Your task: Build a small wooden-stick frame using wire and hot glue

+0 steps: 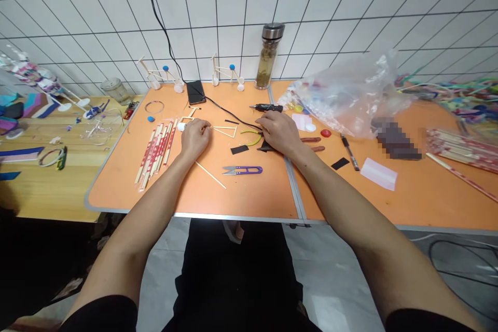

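Note:
My left hand [195, 137] is closed on a small frame of thin wooden sticks [227, 130], whose ends show on both sides of the fingers. A white round piece [181, 126] sits by its knuckles. One loose stick [210, 175] slants below that hand. My right hand [279, 132] curls downward over dark tools, and what its fingers grip is hidden. A black cable [229, 113] runs up to it. Yellow-green tool handles [252, 138] poke out left of it, brown handles [313, 140] to its right. Purple thread snips [243, 170] lie between the forearms.
Packaged chopsticks [155, 153] lie at left. Two stick models with blue balls [165, 68], a phone [195, 92] and a glass tea bottle [268, 57] stand along the tiled wall. A screwdriver-like tool [266, 107], clear plastic bag [346, 96] and pen [350, 153] are at right.

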`<action>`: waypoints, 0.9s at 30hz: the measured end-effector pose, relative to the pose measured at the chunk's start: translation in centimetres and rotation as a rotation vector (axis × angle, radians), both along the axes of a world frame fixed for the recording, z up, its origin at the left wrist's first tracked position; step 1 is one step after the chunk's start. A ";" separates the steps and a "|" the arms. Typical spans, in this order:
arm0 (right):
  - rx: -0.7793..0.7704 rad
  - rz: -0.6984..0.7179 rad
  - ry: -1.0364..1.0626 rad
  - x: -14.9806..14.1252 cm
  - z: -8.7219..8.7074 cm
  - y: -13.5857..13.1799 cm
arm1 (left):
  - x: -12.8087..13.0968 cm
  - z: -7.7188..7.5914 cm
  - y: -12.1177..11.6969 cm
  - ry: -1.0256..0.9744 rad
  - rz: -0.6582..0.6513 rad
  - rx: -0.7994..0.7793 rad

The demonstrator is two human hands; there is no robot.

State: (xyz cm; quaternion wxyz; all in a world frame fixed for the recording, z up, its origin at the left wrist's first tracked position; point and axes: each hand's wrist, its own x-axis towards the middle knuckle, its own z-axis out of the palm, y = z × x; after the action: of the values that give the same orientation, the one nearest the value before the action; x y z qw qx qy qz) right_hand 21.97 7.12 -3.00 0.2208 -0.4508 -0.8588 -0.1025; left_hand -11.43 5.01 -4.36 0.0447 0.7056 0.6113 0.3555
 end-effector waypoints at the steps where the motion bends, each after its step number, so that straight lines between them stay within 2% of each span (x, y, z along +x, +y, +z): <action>1: 0.001 0.001 0.002 0.0 0.0 0.0 | 0.0 0.0 0.0 -0.004 0.004 0.006; 13: -0.034 0.090 0.003 -0.5 0.2 -0.7 | -0.1 0.5 -0.2 -0.007 -0.001 0.027; 27: -0.035 0.109 0.022 -0.6 -0.2 -0.8 | 0.2 0.4 -0.4 -0.020 -0.015 0.013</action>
State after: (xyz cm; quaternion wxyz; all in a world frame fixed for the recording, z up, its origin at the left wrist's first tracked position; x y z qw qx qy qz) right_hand 21.34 6.28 -3.19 0.2276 -0.4082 -0.8813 -0.0701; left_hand -11.23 4.64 -3.97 0.0490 0.7069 0.6032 0.3662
